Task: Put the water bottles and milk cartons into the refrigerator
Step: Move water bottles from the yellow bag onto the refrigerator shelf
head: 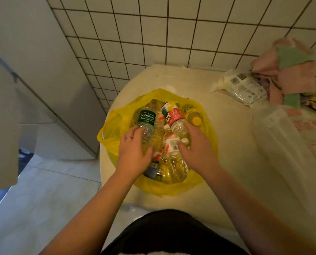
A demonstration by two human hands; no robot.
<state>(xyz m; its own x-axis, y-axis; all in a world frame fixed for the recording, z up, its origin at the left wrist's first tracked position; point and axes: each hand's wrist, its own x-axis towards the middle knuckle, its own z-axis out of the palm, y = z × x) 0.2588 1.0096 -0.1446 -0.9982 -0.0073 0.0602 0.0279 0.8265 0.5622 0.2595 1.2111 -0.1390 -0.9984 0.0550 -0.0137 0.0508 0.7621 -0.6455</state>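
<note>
At least five clear plastic bottles (173, 162) were counted in one yellow plastic bag (114, 129); left hand (133, 151) fingers (135, 130) were curled round green-labelled bottle (147, 120), right hand (197, 146) fingers (189, 127) round red-labelled bottle (173, 116).

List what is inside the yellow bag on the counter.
Piled bottles: a green-label bottle gripped by the left hand, a red-label bottle gripped by the right hand, a yellow-capped bottle beside it. Hands and upper bottles cover whatever lies deeper.

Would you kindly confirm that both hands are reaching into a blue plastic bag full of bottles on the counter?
Not quite: the head view shows the bag is yellow, not blue. The rest holds: the left hand and right hand both reach into it among the bottles, on the counter.
</note>
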